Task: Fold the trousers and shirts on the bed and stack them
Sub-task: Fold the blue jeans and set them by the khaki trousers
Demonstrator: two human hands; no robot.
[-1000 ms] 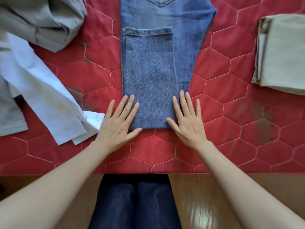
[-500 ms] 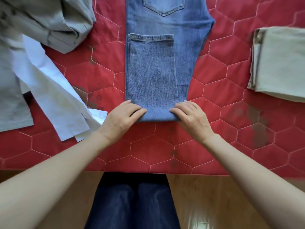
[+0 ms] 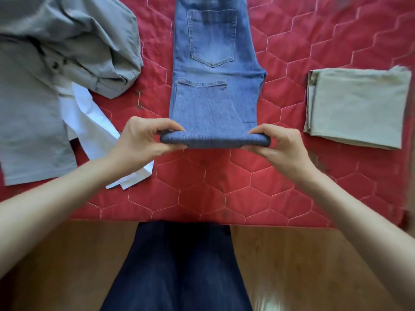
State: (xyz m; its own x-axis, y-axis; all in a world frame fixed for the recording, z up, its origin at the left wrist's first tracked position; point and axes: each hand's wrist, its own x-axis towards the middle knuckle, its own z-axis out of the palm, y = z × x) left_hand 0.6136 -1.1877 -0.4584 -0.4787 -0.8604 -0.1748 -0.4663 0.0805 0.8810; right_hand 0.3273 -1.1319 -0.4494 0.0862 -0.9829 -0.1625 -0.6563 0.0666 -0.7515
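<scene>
Blue jeans point(image 3: 215, 63) lie lengthwise in the middle of the red quilted bed point(image 3: 202, 194), legs doubled back over themselves. My left hand point(image 3: 139, 140) pinches the left corner of the near folded edge, and my right hand point(image 3: 278, 144) pinches the right corner. That edge is lifted off the quilt, held level between both hands. A folded beige garment point(image 3: 359, 106) lies flat to the right. At the left sit a crumpled grey garment point(image 3: 67, 48) and a white shirt point(image 3: 94, 122), unfolded.
The bed's near edge runs across the view just below my forearms, with wooden floor point(image 3: 314, 265) beyond it. My own dark trousers point(image 3: 179, 265) show at the bottom centre.
My hands went from lying flat on the jeans' near fold to curling round its two corners. They have now lifted that folded edge off the quilt.
</scene>
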